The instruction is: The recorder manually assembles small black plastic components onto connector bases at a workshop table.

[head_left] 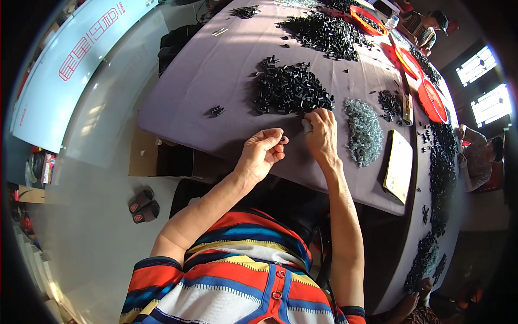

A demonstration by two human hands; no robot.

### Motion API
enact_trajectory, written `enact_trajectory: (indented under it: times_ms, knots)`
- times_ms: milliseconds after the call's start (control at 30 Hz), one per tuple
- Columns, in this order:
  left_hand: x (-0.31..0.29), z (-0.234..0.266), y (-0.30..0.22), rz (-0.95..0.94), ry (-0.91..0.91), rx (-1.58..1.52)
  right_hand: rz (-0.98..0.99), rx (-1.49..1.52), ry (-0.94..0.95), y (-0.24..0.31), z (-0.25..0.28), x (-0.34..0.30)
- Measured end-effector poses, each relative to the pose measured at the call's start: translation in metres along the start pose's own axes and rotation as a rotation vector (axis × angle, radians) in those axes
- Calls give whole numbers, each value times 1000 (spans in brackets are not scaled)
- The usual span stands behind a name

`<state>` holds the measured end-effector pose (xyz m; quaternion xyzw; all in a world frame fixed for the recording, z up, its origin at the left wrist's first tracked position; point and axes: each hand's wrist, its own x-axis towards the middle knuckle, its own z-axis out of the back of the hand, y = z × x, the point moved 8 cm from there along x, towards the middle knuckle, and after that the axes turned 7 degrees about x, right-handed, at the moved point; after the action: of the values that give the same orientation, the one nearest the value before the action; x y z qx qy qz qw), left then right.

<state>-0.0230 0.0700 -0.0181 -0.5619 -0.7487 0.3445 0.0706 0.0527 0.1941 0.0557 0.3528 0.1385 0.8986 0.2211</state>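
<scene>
My left hand [261, 154] is raised over the near edge of the table, thumb and fingers pinching a small black plastic part [283, 139]. To its right, my right hand [322, 134] rests at the near edge of a pile of black plastic parts [291, 89], its fingers bent together and pointing down. A grey covering shows on that hand's thumb. Whatever lies between the right fingertips is hidden. Just right of this hand spreads a long heap of small clear plastic pieces [362, 132]. A few black parts [217, 110] lie apart on the left.
A pale flat rectangular object [398, 167] lies on the cloth-covered table [189, 102] at right. Farther off are another black pile [326, 35] and red baskets [431, 101]. Other people sit along the far side. A cardboard box [144, 157] and slippers [143, 205] are on the floor.
</scene>
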Motion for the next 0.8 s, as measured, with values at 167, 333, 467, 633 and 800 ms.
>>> enact_trajectory:
  times_ms: [167,333,467,633,800]
  knots:
    - [0,1,2,13,-27,9,-52,-28,17,-9,9,-5]
    - [1,0,2,-14,19,14,58,21,26,14,1,9]
    - [2,-2,3,-5,18,17,45,-33,72,16,-17,17]
    - [-1,-3,1,-15,10,30,59,-66,91,21,-23,18]
    - [0,-1,1,-19,9,21,79,-27,190,24,-17,12]
